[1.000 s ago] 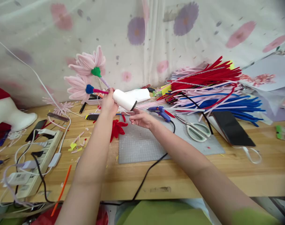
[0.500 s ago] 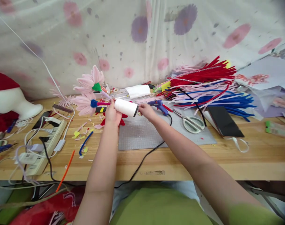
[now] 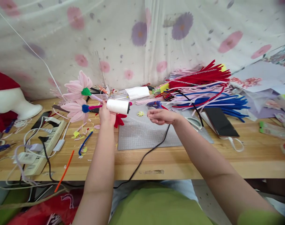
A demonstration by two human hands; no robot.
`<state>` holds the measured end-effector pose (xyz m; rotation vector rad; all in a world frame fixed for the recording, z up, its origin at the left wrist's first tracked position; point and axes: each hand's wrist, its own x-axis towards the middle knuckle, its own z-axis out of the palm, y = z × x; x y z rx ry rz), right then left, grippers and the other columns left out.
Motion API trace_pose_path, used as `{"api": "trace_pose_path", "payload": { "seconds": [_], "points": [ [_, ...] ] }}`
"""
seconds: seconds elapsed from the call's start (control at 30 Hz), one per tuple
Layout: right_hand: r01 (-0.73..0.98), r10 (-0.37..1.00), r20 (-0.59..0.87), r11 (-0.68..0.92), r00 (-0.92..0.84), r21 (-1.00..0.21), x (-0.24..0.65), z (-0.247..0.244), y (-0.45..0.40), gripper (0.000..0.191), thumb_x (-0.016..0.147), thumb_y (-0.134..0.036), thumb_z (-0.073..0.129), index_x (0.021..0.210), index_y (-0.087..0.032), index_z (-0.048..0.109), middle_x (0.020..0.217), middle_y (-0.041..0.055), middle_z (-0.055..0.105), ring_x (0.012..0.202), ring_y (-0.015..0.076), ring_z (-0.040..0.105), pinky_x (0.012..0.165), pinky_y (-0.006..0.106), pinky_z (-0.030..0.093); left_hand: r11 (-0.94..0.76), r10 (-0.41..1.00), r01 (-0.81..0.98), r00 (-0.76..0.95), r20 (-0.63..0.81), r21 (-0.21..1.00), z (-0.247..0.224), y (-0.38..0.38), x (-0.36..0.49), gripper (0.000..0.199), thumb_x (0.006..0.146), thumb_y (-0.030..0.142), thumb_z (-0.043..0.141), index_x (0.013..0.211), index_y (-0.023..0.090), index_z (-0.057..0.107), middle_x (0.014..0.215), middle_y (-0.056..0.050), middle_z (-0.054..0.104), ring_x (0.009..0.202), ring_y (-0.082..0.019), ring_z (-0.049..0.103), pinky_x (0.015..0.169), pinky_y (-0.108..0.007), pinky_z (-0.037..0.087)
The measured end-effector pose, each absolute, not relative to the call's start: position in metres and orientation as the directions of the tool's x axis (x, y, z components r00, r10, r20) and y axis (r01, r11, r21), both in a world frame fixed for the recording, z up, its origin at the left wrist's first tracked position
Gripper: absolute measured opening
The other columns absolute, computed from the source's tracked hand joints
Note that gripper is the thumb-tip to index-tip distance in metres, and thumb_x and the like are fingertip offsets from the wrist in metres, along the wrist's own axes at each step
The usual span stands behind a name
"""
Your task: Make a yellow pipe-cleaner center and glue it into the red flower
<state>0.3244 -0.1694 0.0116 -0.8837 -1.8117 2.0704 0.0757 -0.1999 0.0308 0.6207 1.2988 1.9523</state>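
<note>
My left hand (image 3: 106,116) is closed around the stems of two pink fuzzy flowers, one with a green center (image 3: 86,91), the other with a blue center (image 3: 85,108). A white thread spool (image 3: 117,106) with a black end lies against the same hand. Red petals (image 3: 120,120) show just below the spool. My right hand (image 3: 161,116) is over the grey cutting mat (image 3: 142,137), fingers pressed together; a faint thread seems to run from it toward the spool. Between the hands sits a small yellow cluster (image 3: 140,114).
A blue glue gun (image 3: 154,104) and scissors (image 3: 194,123) are behind and beside my right hand. Red, pink and blue pipe cleaners (image 3: 203,81) lie at back right, near a phone (image 3: 220,122). A power strip (image 3: 45,147) is at left; a black cable crosses the mat.
My left hand, the flowers and the spool have moved left. My right hand has moved right, away from the spool's end, and the yellow cluster on the mat is now uncovered.
</note>
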Motion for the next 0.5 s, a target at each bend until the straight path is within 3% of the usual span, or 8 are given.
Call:
{"api": "trace_pose_path", "payload": {
  "seconds": [0.1,0.27,0.4,0.5],
  "points": [
    [0.474,0.513,-0.457,-0.108,-0.727,-0.874,0.332,-0.01,-0.169,0.019,0.075,-0.03,0.057,0.068,-0.019,0.045,0.05,-0.0056,0.043,0.035,0.0033,0.028,0.035,0.018,0.016,-0.313,0.761,-0.301,-0.647,0.048,0.901,0.04,-0.202,0.07,0.029,0.086,0.046,0.043,0.092,0.021,0.056,0.088,-0.005,0.068,0.099,-0.018,0.062,0.082,-0.033,0.051],
    [0.793,0.745,-0.474,0.12,-0.469,-0.597,0.344,-0.023,-0.168,0.011,0.076,-0.019,0.051,0.066,-0.018,0.048,0.049,-0.0033,0.046,0.038,0.0069,0.037,0.041,0.022,0.027,-0.278,0.867,-0.428,-0.497,0.033,0.86,0.054,-0.205,0.057,0.033,0.089,0.042,0.037,0.089,0.017,0.059,0.089,-0.007,0.068,0.098,-0.018,0.063,0.087,-0.035,0.05],
    [0.901,0.779,-0.5,0.187,-0.378,-0.391,0.365,-0.024,-0.166,0.01,0.078,-0.022,0.046,0.073,-0.017,0.053,0.058,0.0008,0.054,0.049,0.0113,0.048,0.049,0.024,0.033,-0.362,0.82,-0.472,-0.571,0.034,0.804,0.063,-0.207,0.038,0.031,0.091,0.037,0.035,0.085,0.016,0.058,0.084,-0.005,0.069,0.093,-0.016,0.064,0.088,-0.034,0.05],
    [0.926,0.839,-0.429,0.207,-0.334,-0.316,0.383,-0.023,-0.164,0.015,0.08,-0.026,0.045,0.079,-0.017,0.057,0.071,0.0039,0.061,0.064,0.0142,0.054,0.056,0.024,0.034,-0.429,0.771,-0.461,-0.634,0.05,0.777,0.073,-0.206,0.026,0.029,0.091,0.036,0.036,0.081,0.018,0.056,0.082,-0.003,0.069,0.09,-0.014,0.065,0.088,-0.031,0.05]
  ]
}}
